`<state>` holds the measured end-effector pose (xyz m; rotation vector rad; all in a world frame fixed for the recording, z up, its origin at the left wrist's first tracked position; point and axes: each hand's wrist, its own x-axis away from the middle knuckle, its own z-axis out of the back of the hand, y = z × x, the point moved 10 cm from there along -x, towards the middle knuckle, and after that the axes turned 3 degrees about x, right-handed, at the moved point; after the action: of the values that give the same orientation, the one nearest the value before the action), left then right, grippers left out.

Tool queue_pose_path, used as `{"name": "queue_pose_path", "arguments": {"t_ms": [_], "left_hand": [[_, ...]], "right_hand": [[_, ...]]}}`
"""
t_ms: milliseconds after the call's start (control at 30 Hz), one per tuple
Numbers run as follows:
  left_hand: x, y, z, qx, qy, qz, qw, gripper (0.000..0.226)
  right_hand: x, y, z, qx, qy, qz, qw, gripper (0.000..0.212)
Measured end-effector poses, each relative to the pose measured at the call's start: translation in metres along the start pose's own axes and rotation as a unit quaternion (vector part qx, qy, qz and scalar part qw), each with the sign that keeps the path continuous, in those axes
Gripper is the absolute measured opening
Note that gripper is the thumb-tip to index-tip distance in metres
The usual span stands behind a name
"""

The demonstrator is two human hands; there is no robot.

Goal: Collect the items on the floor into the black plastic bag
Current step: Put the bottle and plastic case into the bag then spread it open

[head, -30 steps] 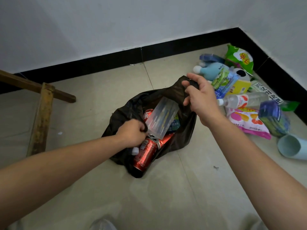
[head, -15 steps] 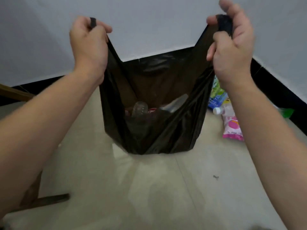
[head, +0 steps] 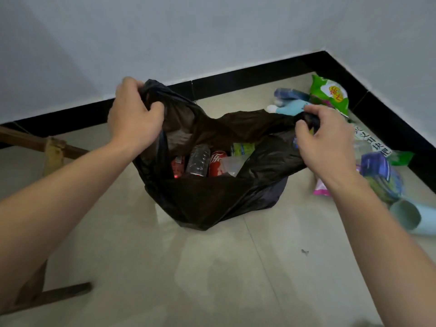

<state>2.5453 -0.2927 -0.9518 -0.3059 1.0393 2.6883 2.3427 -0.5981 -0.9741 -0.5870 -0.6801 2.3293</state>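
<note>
One thin black plastic bag (head: 212, 201): seemingly limp, slippery, light; handles (head: 153, 90) clenched in left hand (head: 135, 119) and right hand (head: 330, 142).

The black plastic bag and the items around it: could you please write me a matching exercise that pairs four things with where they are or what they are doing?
Things:
1. red can
2. pale blue cup
3. green snack packet
4. left hand

Places or states:
A. on the floor near the room's corner
B. gripping a handle of the black plastic bag
C. inside the bag, beside a clear bottle
D. lying on its side, right of the bag

Pairs: 1-C, 2-D, 3-A, 4-B.
</note>
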Motion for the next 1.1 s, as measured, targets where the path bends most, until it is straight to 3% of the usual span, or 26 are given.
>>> {"name": "queue_pose_path", "arguments": {"t_ms": [67,133,200,233,267,333,400,500,600,667,767,833,900,1000,1033,1100], "left_hand": [[0.011,0.032,0.009,-0.039,0.039,-0.115,0.992,0.050],[0.036,0.080,0.015,-0.101,0.099,-0.292,0.946,0.054],[0.059,0.114,0.004,-0.094,0.091,-0.433,0.892,0.044],[0.066,0.124,-0.011,-0.085,0.043,-0.475,0.875,0.038],[0.070,0.126,-0.033,-0.093,-0.032,-0.491,0.866,0.032],[0.072,0.106,-0.089,-0.192,-0.179,-0.466,0.845,0.033],[0.075,0.063,-0.138,-0.328,-0.267,-0.423,0.801,0.042],[0.069,0.002,-0.176,-0.459,-0.326,-0.346,0.750,0.062],[0.039,-0.023,-0.178,-0.484,-0.309,-0.272,0.772,0.078],[0.019,-0.035,-0.180,-0.473,-0.318,-0.233,0.788,0.084],[0.003,-0.055,-0.191,-0.402,-0.356,-0.176,0.825,0.083],[0.005,-0.060,-0.197,-0.350,-0.377,-0.158,0.843,0.076],[0.012,-0.048,-0.195,-0.331,-0.351,-0.195,0.854,0.066],[0.026,-0.007,-0.166,-0.320,-0.209,-0.324,0.865,0.050],[0.037,0.005,-0.157,-0.290,-0.182,-0.362,0.867,0.051],[0.069,0.015,-0.156,-0.250,-0.211,-0.434,0.839,0.067]], "right_hand": [[0.003,-0.020,0.017,0.125,0.046,0.048,0.990,0.056],[0.009,-0.046,0.032,0.197,0.103,0.088,0.971,0.063],[0.017,-0.079,0.033,0.171,0.156,0.175,0.957,0.053],[0.022,-0.094,0.022,0.139,0.150,0.232,0.951,0.044],[0.025,-0.106,0.001,0.114,0.106,0.280,0.947,0.038],[0.034,-0.105,-0.063,0.137,-0.066,0.309,0.939,0.031],[0.048,-0.071,-0.122,0.236,-0.197,0.278,0.910,0.031],[0.060,0.000,-0.151,0.344,-0.306,0.163,0.872,0.055],[0.079,0.055,-0.151,0.390,-0.423,0.085,0.814,0.092],[0.091,0.079,-0.148,0.388,-0.477,0.059,0.786,0.101],[0.095,0.104,-0.146,0.375,-0.508,0.036,0.775,0.103],[0.088,0.102,-0.145,0.361,-0.494,0.065,0.789,0.097],[0.072,0.077,-0.143,0.320,-0.424,0.137,0.836,0.085],[0.050,0.018,-0.137,0.224,-0.258,0.271,0.900,0.061],[0.047,0.004,-0.138,0.219,-0.224,0.305,0.900,0.059],[0.039,0.004,-0.157,0.287,-0.245,0.312,0.872,0.075]]}}
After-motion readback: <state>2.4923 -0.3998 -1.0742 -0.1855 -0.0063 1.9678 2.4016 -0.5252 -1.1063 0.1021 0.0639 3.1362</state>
